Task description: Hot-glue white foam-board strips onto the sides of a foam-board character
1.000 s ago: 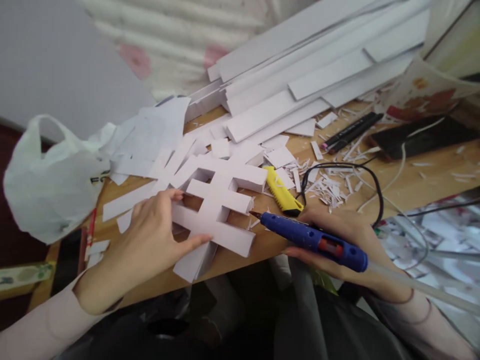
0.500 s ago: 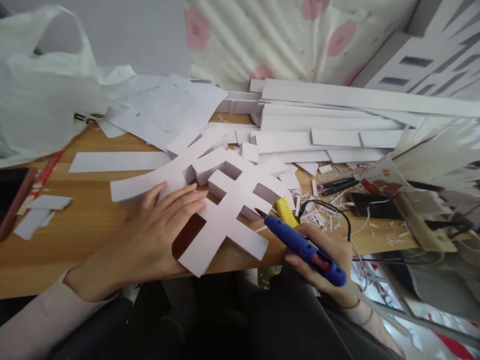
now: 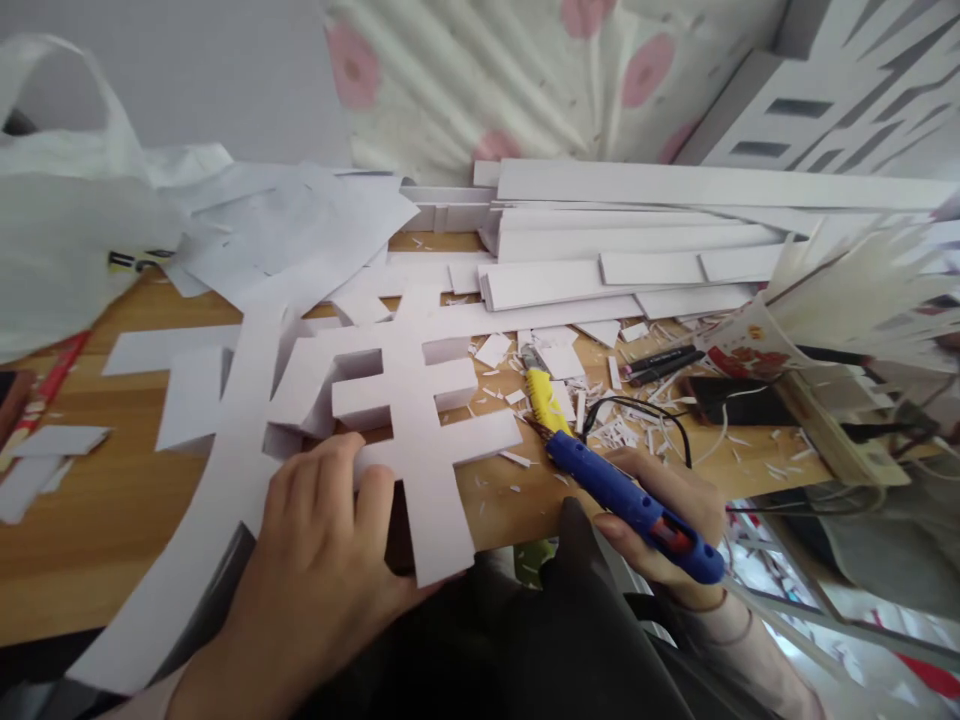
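A large white raised character of foam board point(image 3: 416, 400) lies on the desk, with several cross strokes and a long curved stroke running to the lower left. My left hand point(image 3: 315, 545) is closed on its lower middle, fingers curled over a cross stroke and thumb along the bottom edge. In my right hand point(image 3: 667, 510) is a blue pen-shaped glue gun point(image 3: 622, 500), its dark pointed tip aimed up and left. That tip is just in front of a yellow utility knife point(image 3: 544, 395), to the right of the character and apart from it.
White board strips point(image 3: 637, 235) are stacked at the back. White scraps point(image 3: 622, 430), black pens point(image 3: 664, 365) and a black cord point(image 3: 679, 425) lie to the right. White sheets point(image 3: 292, 235) and a plastic bag point(image 3: 67, 230) stand back left. The desk's front edge is near my lap.
The foam-board character has turned counterclockwise, its curved stroke swinging to the lower left. My left hand has gone from lying flat to gripping it. The glue gun has shifted slightly right and down.
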{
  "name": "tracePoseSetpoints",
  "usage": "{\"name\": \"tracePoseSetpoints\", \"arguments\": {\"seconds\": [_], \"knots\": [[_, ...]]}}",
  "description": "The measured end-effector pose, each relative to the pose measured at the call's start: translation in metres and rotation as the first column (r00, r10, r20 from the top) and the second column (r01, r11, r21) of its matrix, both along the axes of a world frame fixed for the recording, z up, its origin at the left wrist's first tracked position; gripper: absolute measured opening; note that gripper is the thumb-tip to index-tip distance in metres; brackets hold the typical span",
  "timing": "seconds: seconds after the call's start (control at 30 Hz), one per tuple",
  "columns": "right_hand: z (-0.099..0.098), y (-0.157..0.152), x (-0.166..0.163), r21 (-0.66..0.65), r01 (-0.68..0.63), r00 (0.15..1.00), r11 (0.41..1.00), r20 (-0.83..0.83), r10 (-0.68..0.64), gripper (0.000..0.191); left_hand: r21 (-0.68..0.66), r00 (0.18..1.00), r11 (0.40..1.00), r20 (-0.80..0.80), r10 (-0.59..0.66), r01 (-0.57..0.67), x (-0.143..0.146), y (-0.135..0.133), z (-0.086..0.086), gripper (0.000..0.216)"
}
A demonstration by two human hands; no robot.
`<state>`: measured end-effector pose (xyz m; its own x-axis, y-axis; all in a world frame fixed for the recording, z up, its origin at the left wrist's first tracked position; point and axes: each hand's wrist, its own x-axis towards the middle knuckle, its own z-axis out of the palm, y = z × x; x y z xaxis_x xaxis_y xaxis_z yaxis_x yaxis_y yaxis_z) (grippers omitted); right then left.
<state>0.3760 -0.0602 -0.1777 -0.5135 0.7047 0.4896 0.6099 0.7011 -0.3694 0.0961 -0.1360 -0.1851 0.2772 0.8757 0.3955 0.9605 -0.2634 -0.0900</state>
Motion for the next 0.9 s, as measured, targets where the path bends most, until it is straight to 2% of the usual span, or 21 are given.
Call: {"name": "tracePoseSetpoints", "arguments": {"seconds": [0.07,0.17,0.3,0.43,0.5,0.6,0.67,0.73,0.83,0.9], "knots": [[-0.004,0.005,0.0,-0.004,-0.001,1.0,1.0,-0.025,0.0,0.034,-0.035,0.998,0.998,-0.041,0.054,-0.055,0.013,0.005,0.004,0.056],[-0.007,0.013,-0.002,-0.026,-0.035,0.997,0.999,-0.076,0.033,0.03,-0.144,0.998,0.989,-0.053,0.034,-0.041,0.026,0.011,0.01,0.051],[-0.004,0.028,0.0,-0.058,-0.066,0.993,0.996,-0.099,0.06,0.026,-0.236,0.998,0.97,-0.016,-0.063,0.057,0.025,0.015,0.021,0.036],[0.007,0.052,0.005,-0.019,-0.127,0.989,0.992,-0.074,0.125,0.033,-0.408,0.976,0.887,0.114,-0.187,0.218,0.004,0.032,0.046,0.021],[0.017,0.067,0.005,0.008,-0.195,0.981,0.981,0.003,0.194,0.044,-0.409,0.966,0.875,0.142,-0.218,0.258,-0.005,0.052,0.062,0.026],[0.038,0.09,0.0,-0.168,-0.159,0.948,0.973,0.248,0.198,0.064,-0.344,0.963,0.91,0.218,-0.16,0.229,-0.007,0.089,0.076,0.018],[0.05,0.102,-0.007,-0.26,-0.134,0.93,0.956,0.3,0.212,0.073,-0.382,0.95,0.896,0.288,-0.116,0.226,-0.004,0.11,0.074,0.013],[0.055,0.111,-0.015,-0.299,-0.181,0.927,0.937,0.267,0.264,0.077,-0.389,0.955,0.894,0.27,-0.12,0.222,-0.002,0.121,0.064,0.012],[0.052,0.12,-0.026,-0.289,-0.322,0.91,0.902,0.168,0.378,0.071,-0.353,0.976,0.917,0.172,-0.133,0.187,-0.006,0.121,0.044,0.016],[0.047,0.125,-0.031,-0.284,-0.392,0.889,0.875,0.127,0.44,0.065,-0.325,0.982,0.938,0.175,-0.066,0.121,-0.011,0.115,0.036,0.018]]}}
